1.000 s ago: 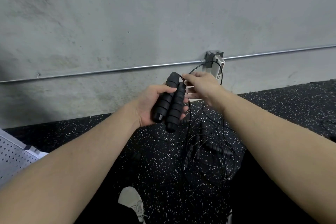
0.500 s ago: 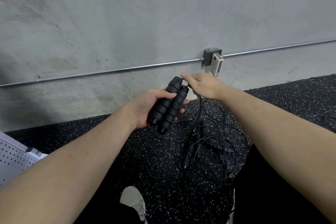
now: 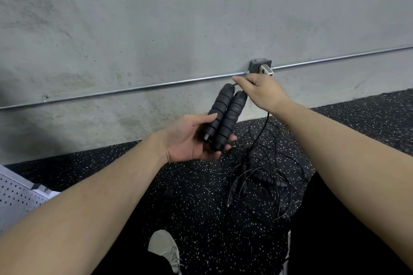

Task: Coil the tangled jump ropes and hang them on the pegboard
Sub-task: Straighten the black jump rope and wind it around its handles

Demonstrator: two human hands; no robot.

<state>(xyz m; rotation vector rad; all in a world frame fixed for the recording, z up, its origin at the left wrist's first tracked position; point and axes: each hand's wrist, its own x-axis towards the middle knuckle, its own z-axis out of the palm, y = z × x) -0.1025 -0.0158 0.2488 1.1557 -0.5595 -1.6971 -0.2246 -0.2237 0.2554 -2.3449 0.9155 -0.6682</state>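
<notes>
Two black ribbed jump rope handles (image 3: 223, 116) lie side by side in my left hand (image 3: 190, 140), which grips their lower ends, thumb over the left one. My right hand (image 3: 259, 91) pinches the thin black cord at the handles' top ends. From under my right hand the cord (image 3: 263, 127) drops to a tangled pile of jump ropes (image 3: 261, 181) on the floor, where more black handles lie among loops. A white pegboard (image 3: 15, 198) shows at the lower left edge.
A grey concrete wall fills the upper view, with a metal conduit (image 3: 134, 90) running across it and a junction box (image 3: 260, 66) just above my right hand. The floor is black speckled rubber (image 3: 201, 207). My light shoe (image 3: 165, 250) stands at the bottom centre.
Both hands have risen slightly. My left hand slid down to the handles' lower ends while my right hand moved up and right, pulling the cord taut above the pile.
</notes>
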